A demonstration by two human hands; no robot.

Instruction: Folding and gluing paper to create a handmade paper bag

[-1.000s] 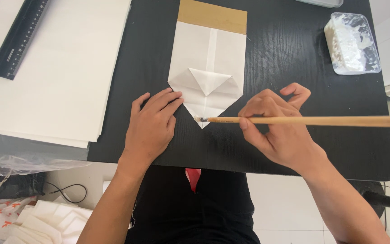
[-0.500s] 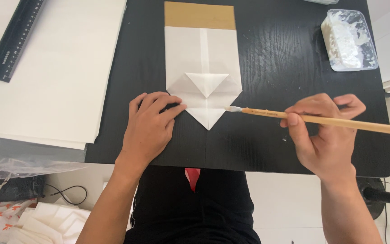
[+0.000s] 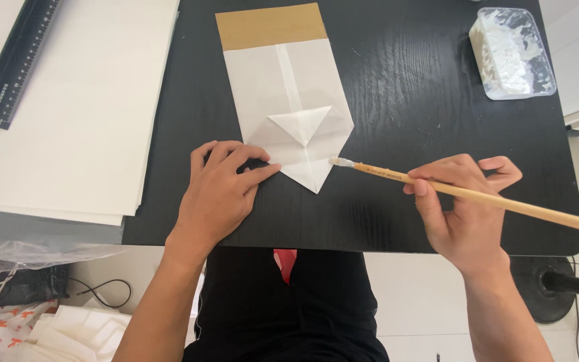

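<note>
A folded white paper bag (image 3: 289, 107) with a brown strip at its far end lies on the black table (image 3: 403, 87), its pointed folded bottom toward me. My left hand (image 3: 221, 191) lies flat with its fingertips pressing the paper's near left edge. My right hand (image 3: 464, 208) grips a long wooden brush (image 3: 477, 196), held nearly level. The brush's white tip (image 3: 342, 161) touches the right slanted edge of the point.
A clear plastic tub of white paste (image 3: 510, 52) sits at the table's far right. A stack of large white sheets (image 3: 68, 114) with a black ruler (image 3: 16, 64) on it lies to the left. Cables and printed paper bags lie on the floor at lower left.
My right hand has drawn the brush from the paper's tip out to its right slanted edge. The left hand kept pressing the paper's left edge.
</note>
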